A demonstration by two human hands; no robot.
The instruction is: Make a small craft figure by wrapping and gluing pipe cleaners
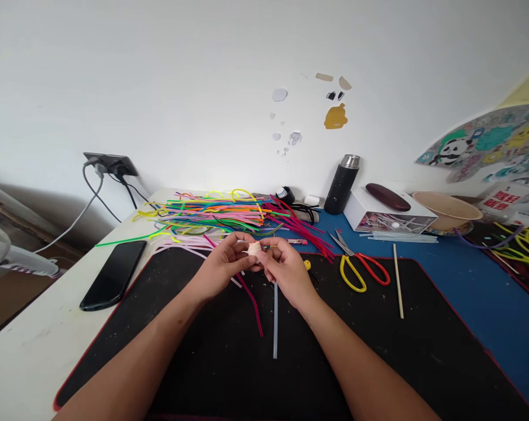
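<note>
My left hand (pixel 227 259) and my right hand (pixel 286 266) meet over the black mat (pixel 229 356). Between their fingertips is a small, pale cream, fuzzy piece (pixel 254 249), pinched from both sides; its exact kind is too small to tell. Below my right hand a translucent glue stick (pixel 275 321) lies on the mat. A dark red pipe cleaner (pixel 251 298) runs out from under my left hand. Pale pink pipe cleaners (pixel 188 245) lie beyond my left wrist. A small yellow thing (pixel 307 265) sits just right of my right hand, partly hidden.
Scissors (pixel 354 263) with yellow and red handles and a thin wooden stick (pixel 398 280) lie to the right. A heap of coloured pipe cleaners (pixel 216 213) spreads along the wall. A black flask (pixel 341 184), a white box (pixel 374 210), a bowl (pixel 446 207) and a phone (pixel 113 275) surround the mat.
</note>
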